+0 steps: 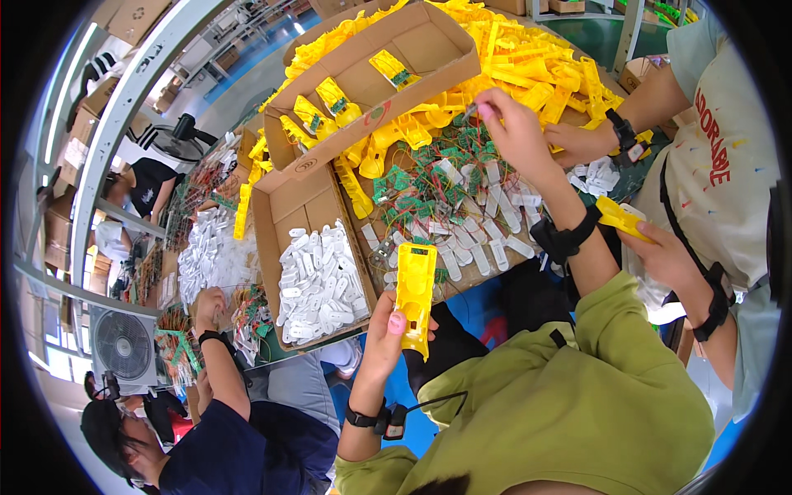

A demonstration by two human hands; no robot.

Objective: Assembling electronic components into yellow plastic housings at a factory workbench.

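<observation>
My left hand [381, 337] grips a long yellow plastic housing [415, 289] in front of my body, with its hollow, ribbed inside facing up. My right hand [513, 128] reaches out over the far side of the table, thumb and fingers pinched together. A small dark greyish piece shows at those fingertips, too small to name. Below that hand spreads a pile of green circuit boards [425, 177] tangled with red and yellow wires. White oblong plastic pieces [478, 227] lie in front of the boards, nearer to me.
A cardboard box of white pieces [262, 239] stands left of centre. Behind it, a tilted box [379, 124] carries several yellow housings. More yellow housings [528, 58] are heaped at the back. A co-worker's hand [668, 252] at right holds a yellow part; another co-worker's hand [210, 305] works at left.
</observation>
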